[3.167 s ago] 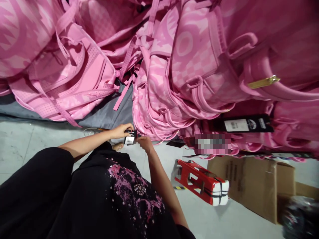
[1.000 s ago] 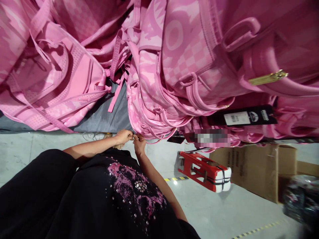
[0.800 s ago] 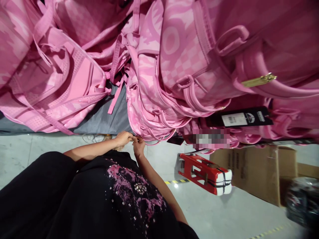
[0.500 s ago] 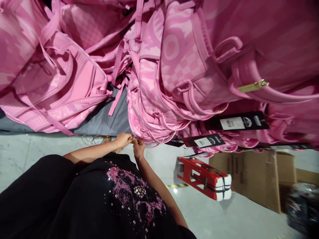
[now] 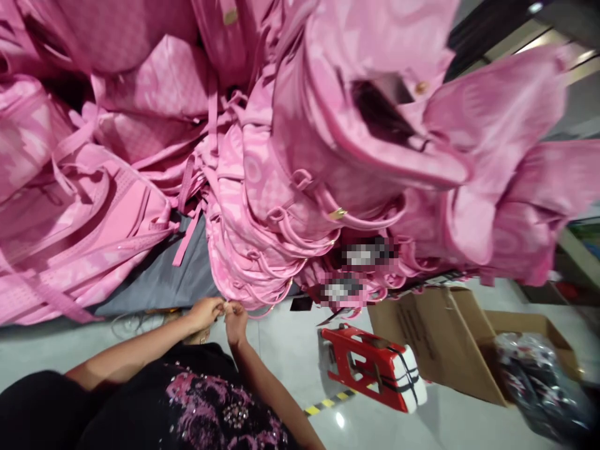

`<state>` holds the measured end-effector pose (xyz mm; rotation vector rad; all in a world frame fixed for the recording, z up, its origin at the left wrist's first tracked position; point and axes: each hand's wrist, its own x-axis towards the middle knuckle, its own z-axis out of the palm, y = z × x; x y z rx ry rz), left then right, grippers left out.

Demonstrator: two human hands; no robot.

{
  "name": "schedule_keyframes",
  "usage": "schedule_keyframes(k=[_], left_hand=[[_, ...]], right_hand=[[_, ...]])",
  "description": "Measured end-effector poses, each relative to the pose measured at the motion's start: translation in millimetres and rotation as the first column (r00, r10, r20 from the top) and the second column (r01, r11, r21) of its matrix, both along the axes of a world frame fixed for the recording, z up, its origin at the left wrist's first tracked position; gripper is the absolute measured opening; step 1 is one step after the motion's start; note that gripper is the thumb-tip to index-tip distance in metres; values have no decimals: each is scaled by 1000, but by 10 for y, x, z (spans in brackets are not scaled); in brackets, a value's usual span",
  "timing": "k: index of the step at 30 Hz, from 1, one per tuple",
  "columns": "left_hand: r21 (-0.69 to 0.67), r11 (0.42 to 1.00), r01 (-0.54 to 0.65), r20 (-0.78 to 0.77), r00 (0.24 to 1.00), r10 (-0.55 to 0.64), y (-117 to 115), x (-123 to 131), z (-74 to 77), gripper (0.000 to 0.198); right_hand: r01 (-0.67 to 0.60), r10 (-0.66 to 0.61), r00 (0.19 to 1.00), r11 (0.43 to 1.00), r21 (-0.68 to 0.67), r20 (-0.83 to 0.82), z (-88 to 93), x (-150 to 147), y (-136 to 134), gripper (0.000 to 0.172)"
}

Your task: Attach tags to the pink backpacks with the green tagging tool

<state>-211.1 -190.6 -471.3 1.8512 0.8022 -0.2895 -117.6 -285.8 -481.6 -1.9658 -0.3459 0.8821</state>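
Pale floor (image 5: 285,350) beneath, pink backpacks (image 5: 260,194) just beyond left hand (image 5: 205,314) and right hand (image 5: 235,324), fingertips close together, any hold unclear.

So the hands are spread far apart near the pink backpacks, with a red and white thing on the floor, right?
Not far apart: the head view shows the left hand and right hand close together near the pink backpacks, with the red and white thing on the floor.

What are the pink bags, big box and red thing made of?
The pink bags look like satiny faux leather or fabric: they sag and crease. The big box seems matte cardboard: flat brown panels. The red thing, stiff and glossy, may be plastic or metal.
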Motion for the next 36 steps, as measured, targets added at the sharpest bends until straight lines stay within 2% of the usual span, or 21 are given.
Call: schedule_keyframes(k=[5, 11, 17, 21, 24, 36], left_hand=[[95, 993, -63, 1, 998, 63, -34, 41, 15, 11], [87, 995, -38, 10, 999, 37, -5, 89, 20, 15], [79, 997, 6, 19, 1000, -8, 39, 111, -7, 12], [129, 992, -16, -11, 1000, 18, 46, 121, -12, 11], [92, 996, 13, 5, 1000, -13, 44, 130, -12, 10], [77, 997, -13, -1, 1000, 13, 0, 121, -37, 22]], right_hand=[[62, -69, 996, 990, 125, 57, 16, 20, 10, 41], [131, -148, 987, 967, 218, 64, -89, 32, 42, 41], [156, -163, 987, 962, 223, 13, -221, 19, 4, 40], [143, -141, 990, 970, 197, -26, -305, 38, -23, 40], [128, -121, 991, 975, 180, -49, -342, 57, -36, 39], [145, -134, 989, 967, 210, -64, -299, 46, -78, 40]])
